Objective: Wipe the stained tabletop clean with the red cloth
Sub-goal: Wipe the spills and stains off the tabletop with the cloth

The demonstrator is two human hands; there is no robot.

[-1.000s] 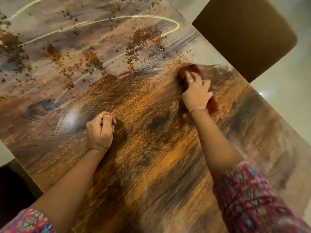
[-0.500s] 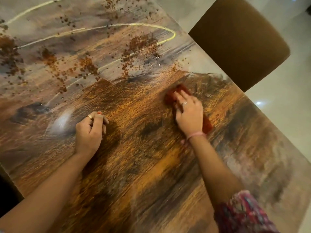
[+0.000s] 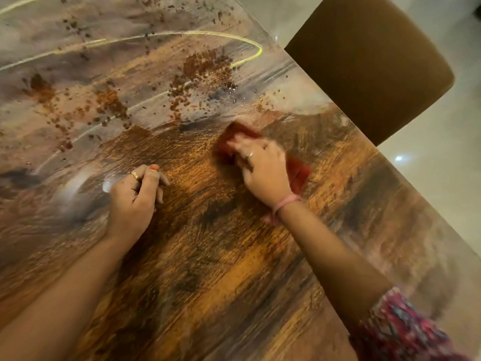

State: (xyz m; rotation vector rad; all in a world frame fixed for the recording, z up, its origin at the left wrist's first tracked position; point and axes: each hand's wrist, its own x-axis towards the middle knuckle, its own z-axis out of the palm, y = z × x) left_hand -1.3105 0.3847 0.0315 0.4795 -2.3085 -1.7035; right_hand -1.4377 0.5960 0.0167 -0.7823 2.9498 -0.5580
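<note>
The tabletop (image 3: 208, 256) is glossy, with a brown and grey painted pattern. Brown crumbly stains (image 3: 205, 66) lie scattered over its far half, with a few water drops beside them. My right hand (image 3: 263, 168) presses the red cloth (image 3: 229, 142) flat on the table, fingers stretched over it; cloth shows beyond the fingertips and to the right of the palm. The hand is blurred by motion. My left hand (image 3: 135, 196) rests on the table to the left, fingers curled into a loose fist, holding nothing.
A brown chair back (image 3: 369, 63) stands against the table's far right edge. The table edge (image 3: 390, 162) runs diagonally from the top middle down to the right, with pale shiny floor (image 3: 442, 178) beyond it.
My right hand has slid the red cloth leftward and towards me across the table. The left hand stays in its place with fingers curled.
</note>
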